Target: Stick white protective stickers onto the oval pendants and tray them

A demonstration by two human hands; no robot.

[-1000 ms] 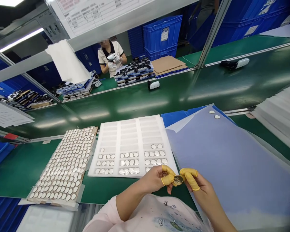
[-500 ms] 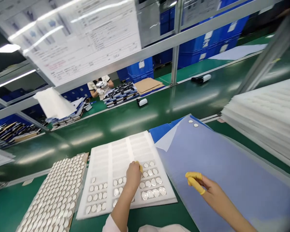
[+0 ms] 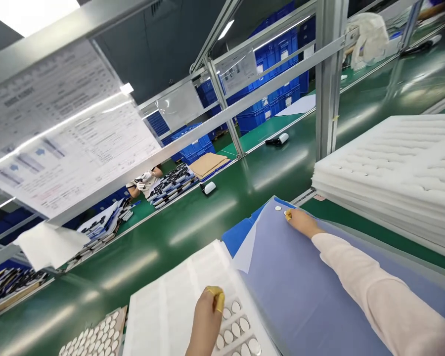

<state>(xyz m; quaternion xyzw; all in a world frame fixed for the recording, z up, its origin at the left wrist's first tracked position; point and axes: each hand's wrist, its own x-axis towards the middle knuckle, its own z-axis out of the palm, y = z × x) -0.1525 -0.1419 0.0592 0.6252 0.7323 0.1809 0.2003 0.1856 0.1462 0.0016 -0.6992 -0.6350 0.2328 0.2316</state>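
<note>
Left hand — fingers curled, capped tips down on the white tray beside the seated discs; whether it pinches one cannot be told. Right hand reaches across the blue sheet to its far corner, fingertips down just beside a loose disc — grasp not visible. Recommended, as judged: lift discs by the rim, capped fingers only.

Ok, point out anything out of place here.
One silver disc lies loose on the blue sheet, by the right hand, away from the tray slots where the other discs sit.
</note>
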